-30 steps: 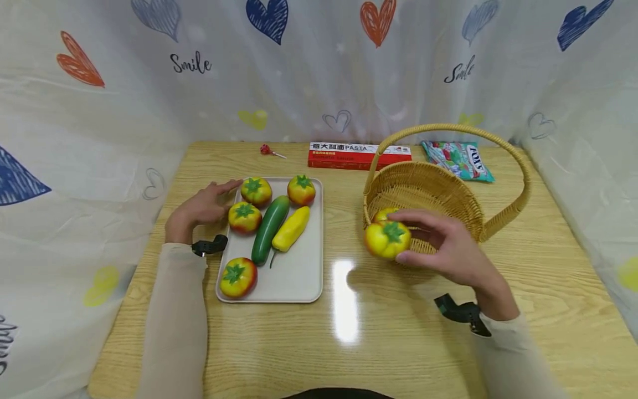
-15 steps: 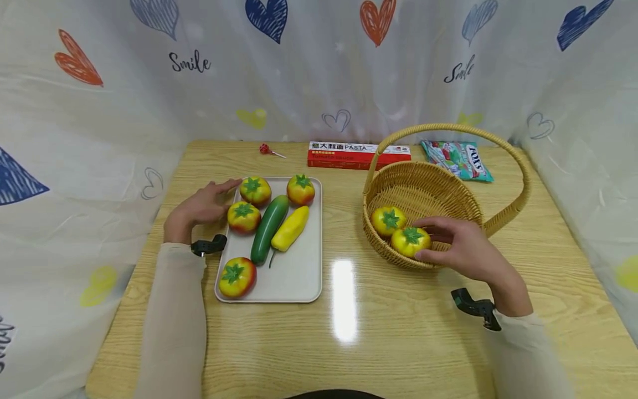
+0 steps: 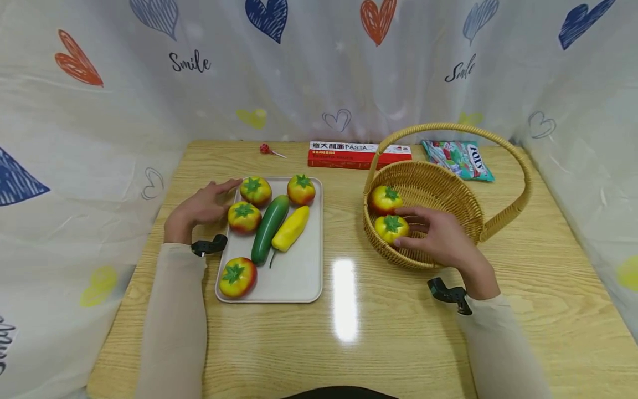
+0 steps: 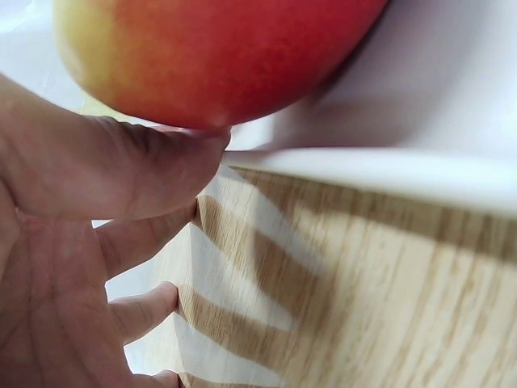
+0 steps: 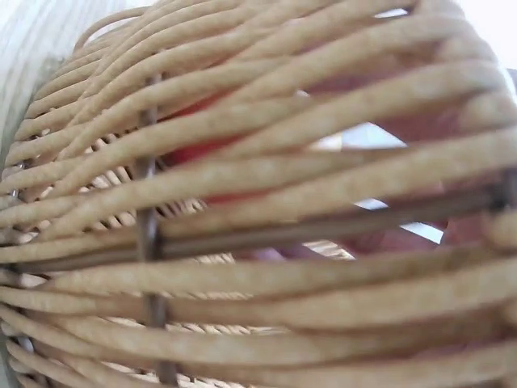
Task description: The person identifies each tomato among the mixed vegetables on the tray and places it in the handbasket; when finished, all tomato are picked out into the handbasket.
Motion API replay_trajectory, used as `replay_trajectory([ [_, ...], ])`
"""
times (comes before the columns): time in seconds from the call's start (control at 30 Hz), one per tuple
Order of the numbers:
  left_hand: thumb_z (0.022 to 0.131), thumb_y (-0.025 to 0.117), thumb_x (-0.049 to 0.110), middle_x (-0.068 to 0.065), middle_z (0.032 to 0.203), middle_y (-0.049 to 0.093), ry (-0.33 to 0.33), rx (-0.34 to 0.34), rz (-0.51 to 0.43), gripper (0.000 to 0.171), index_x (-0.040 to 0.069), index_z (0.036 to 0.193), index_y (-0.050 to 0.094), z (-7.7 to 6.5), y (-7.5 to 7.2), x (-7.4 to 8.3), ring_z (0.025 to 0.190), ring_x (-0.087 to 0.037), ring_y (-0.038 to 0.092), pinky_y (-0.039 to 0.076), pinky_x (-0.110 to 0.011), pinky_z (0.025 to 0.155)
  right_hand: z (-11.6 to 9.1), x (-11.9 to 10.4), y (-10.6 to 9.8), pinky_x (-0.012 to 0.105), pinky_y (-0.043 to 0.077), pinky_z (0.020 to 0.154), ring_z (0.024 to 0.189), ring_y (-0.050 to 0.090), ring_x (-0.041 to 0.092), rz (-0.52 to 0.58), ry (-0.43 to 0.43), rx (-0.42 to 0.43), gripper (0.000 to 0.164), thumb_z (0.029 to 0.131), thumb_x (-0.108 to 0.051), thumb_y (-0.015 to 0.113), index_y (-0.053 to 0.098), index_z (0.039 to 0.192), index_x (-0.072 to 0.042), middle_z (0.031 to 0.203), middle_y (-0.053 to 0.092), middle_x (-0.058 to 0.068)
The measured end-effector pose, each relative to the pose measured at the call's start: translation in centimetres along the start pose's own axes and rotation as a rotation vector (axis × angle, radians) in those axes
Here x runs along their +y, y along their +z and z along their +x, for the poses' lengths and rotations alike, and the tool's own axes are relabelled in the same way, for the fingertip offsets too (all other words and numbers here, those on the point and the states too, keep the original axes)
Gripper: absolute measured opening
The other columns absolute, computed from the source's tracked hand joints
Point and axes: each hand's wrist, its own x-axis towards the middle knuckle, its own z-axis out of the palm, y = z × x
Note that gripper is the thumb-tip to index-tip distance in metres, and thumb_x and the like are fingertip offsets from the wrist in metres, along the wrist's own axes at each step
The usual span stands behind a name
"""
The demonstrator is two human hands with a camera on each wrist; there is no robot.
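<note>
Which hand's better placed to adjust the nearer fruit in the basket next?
Right, I'd say. The right hand is at the basket, thumb and fingers around the nearer fruit. The left hand is at the far side of the tray.

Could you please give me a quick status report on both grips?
Right grip holding the nearer fruit in the basket; left grip at the tray's left edge; basket handle seemingly not in the way.
</note>
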Motion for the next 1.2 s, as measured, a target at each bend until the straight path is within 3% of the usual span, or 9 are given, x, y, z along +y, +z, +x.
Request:
replay_trajectory([
  [0.23, 0.104, 0.055, 0.016, -0.027, 0.18, 0.023, 0.013, 0.008, 0.013, 0.075, 0.024, 0.175, 0.03, -0.1, 0.0, 0.1, 0.166, -0.059, 0.0, 0.011, -0.083, 0.128, -0.4, -0.7, -0.5, 0.057, 0.059, 0.108, 0.129, 0.073, 0.041, -0.019, 0.006, 0.05, 0.066, 0.091, -0.029, 0.092, 0.067, 0.149, -0.01, 0.149, 0.07, 0.016],
  [0.43, 0.107, 0.056, 0.019, -0.026, 0.179, 0.026, 0.039, 0.019, 0.026, 0.072, 0.02, 0.174, 0.032, 0.1, 0.0, 0.0, 0.166, -0.06, 0.001, 0.01, -0.082, 0.128, 0.4, -3.3, 0.1, 0.033, 0.059, 0.11, 0.131, 0.073, 0.035, 0.115, -0.114, 0.113, 0.062, 0.093, -0.022, 0.091, 0.069, 0.149, -0.01, 0.148, 0.072, 0.011],
  [0.5, 0.107, 0.056, 0.019, -0.025, 0.179, 0.026, 0.042, 0.018, 0.026, 0.071, 0.019, 0.174, 0.032, 0.1, 0.0, -0.1, 0.166, -0.059, 0.0, 0.009, -0.082, 0.128, 1.2, -4.7, 0.8, 0.031, 0.057, 0.112, 0.132, 0.072, 0.034, 0.183, -0.161, 0.113, 0.061, 0.092, -0.018, 0.091, 0.068, 0.149, -0.01, 0.148, 0.072, 0.01],
  [0.67, 0.107, 0.056, 0.019, -0.025, 0.18, 0.023, 0.03, 0.009, 0.01, 0.072, 0.019, 0.174, 0.032, 0.0, 0.0, 0.2, 0.166, -0.058, -0.002, 0.009, -0.081, 0.129, 3.9, -7.8, 3.6, 0.044, 0.053, 0.119, 0.139, 0.068, 0.029, 0.324, -0.219, 0.111, 0.065, 0.092, -0.016, 0.091, 0.066, 0.152, -0.012, 0.151, 0.07, 0.007],
  [0.93, 0.105, 0.057, 0.017, -0.023, 0.181, 0.023, 0.012, 0.011, -0.015, 0.074, 0.021, 0.174, 0.032, -0.2, 0.2, 0.3, 0.167, -0.056, -0.002, 0.008, -0.082, 0.129, 8.6, -10.8, 8.6, 0.038, 0.051, 0.123, 0.142, 0.065, 0.025, 0.559, -0.259, 0.164, 0.06, 0.094, -0.016, 0.087, 0.067, 0.15, -0.005, 0.152, 0.069, 0.009],
  [1.07, 0.107, 0.057, 0.019, -0.022, 0.181, 0.023, 0.013, 0.016, -0.008, 0.072, 0.022, 0.175, 0.032, 0.0, 0.3, 0.1, 0.167, -0.057, -0.002, 0.007, -0.083, 0.127, 10.7, -11.3, 10.5, 0.039, 0.053, 0.12, 0.141, 0.067, 0.028, 0.599, -0.196, 0.214, 0.058, 0.096, -0.021, 0.086, 0.067, 0.149, -0.005, 0.151, 0.07, 0.01],
  [1.2, 0.109, 0.056, 0.022, -0.021, 0.181, 0.023, 0.025, 0.019, 0.003, 0.071, 0.023, 0.175, 0.031, 0.1, 0.2, -0.1, 0.166, -0.058, -0.003, 0.007, -0.084, 0.127, 12.3, -11.3, 12.1, 0.038, 0.056, 0.117, 0.14, 0.068, 0.026, 0.54, -0.01, 0.271, 0.067, 0.094, -0.039, 0.088, 0.067, 0.15, -0.009, 0.152, 0.07, 0.009],
])
